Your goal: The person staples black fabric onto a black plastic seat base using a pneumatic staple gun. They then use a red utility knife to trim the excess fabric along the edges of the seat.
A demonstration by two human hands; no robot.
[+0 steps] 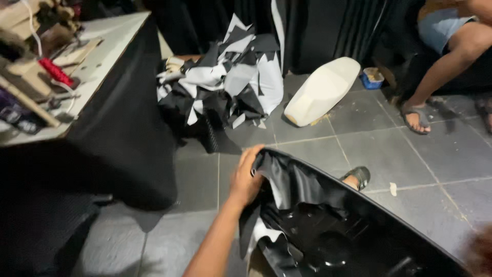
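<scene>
My left hand [246,177] grips the black cover sheet [294,184] where it folds over the rim of a black moulded seat base [353,236] lying upside down in front of me. The sheet is bunched inside the shell, and its white backing [264,231] shows lower down. My right hand [479,251] is only a blurred patch at the bottom right corner; its fingers cannot be made out. My foot in a dark sandal [357,177] shows just beyond the base's far edge.
A heap of black and white offcuts [225,84] lies on the grey tiled floor. A cream foam seat pad [323,90] lies beside it, with a small blue tub [372,78] behind. A cluttered worktable [77,66] draped in black stands left. Another person's leg [441,72] is at right.
</scene>
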